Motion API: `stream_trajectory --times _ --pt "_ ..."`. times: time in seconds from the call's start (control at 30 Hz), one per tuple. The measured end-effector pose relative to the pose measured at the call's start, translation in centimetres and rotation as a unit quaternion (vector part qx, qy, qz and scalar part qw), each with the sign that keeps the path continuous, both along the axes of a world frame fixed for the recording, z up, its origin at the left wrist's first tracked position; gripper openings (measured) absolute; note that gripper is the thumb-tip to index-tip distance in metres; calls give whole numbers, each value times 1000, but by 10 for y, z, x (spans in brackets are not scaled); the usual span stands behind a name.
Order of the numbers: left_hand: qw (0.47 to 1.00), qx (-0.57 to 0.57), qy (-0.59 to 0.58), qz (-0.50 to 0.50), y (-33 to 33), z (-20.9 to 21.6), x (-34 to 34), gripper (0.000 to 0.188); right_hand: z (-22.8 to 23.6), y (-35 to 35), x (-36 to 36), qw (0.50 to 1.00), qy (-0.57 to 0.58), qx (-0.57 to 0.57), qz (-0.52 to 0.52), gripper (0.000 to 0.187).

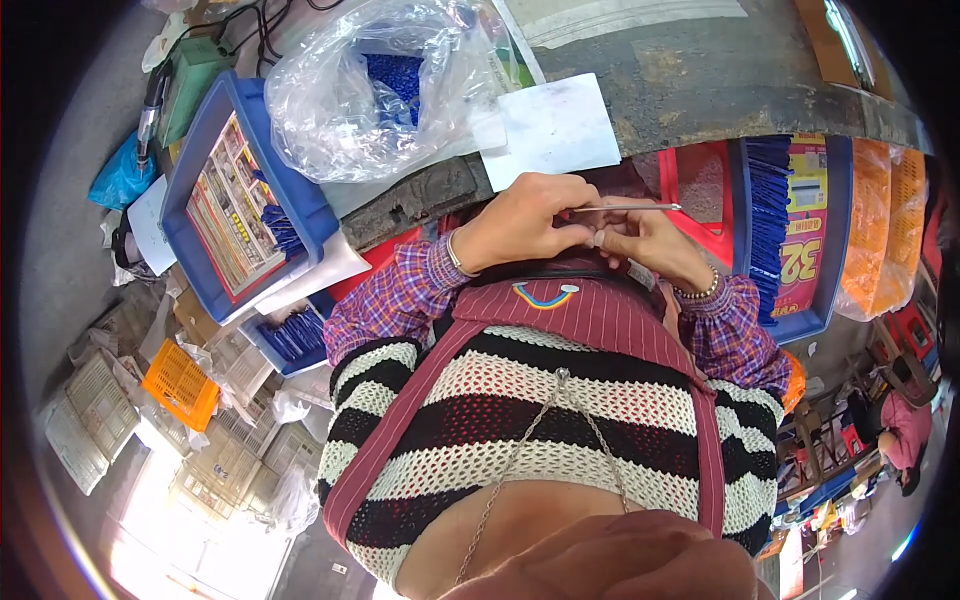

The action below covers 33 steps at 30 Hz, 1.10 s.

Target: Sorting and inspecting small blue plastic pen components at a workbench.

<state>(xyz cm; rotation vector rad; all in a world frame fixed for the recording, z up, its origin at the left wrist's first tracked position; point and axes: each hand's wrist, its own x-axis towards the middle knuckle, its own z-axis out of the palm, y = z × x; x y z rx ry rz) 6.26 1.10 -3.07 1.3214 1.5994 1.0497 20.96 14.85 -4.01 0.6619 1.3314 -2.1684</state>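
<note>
Close together in front of my apron point(590, 310), both hands meet at the near edge of the workbench. My left hand point(522, 225) is closed, its thumb and fingers pinched near one end of a slim silver rod-like tool point(645, 208). That tool lies across above the fingers of my right hand point(650, 238) and points to the right. The right fingers are curled and pinched against the left ones. Whatever small piece lies between the fingertips is hidden. Just beyond the hands a white sheet of paper point(553, 130) overhangs the bench edge.
At left, a blue tray point(318, 205) holds printed sheets and thin blue pieces. A clear plastic bag point(310, 100) with small blue parts sits on the bench point(700, 85). To the right stand another blue tray point(838, 235) and orange baskets point(870, 225). A person point(905, 425) is far right.
</note>
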Motion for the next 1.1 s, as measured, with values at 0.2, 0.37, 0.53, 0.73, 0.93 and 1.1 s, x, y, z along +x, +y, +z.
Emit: stream_trajectory --times 0.2,0.37,0.53,0.73,0.93,1.1 --pt "1000 -13 -19 -12 -4 -4 3 20 -5 -5 3 999 25 31 13 23" --pt "999 -12 -51 -14 -6 3 -5 24 3 -6 1 1000 6 21 12 19" --pt "994 -21 -105 27 -12 15 -12 27 0 -5 1 993 54 96 49 20" --pt "993 59 -84 51 -24 12 -17 19 14 -2 -12 972 160 168 37 25" --pt "992 29 -79 90 -48 37 -28 16 28 6 -38 935 254 241 63 22" --pt "984 56 -94 142 -79 60 -41 15 43 3 -51 934 236 255 81 22"
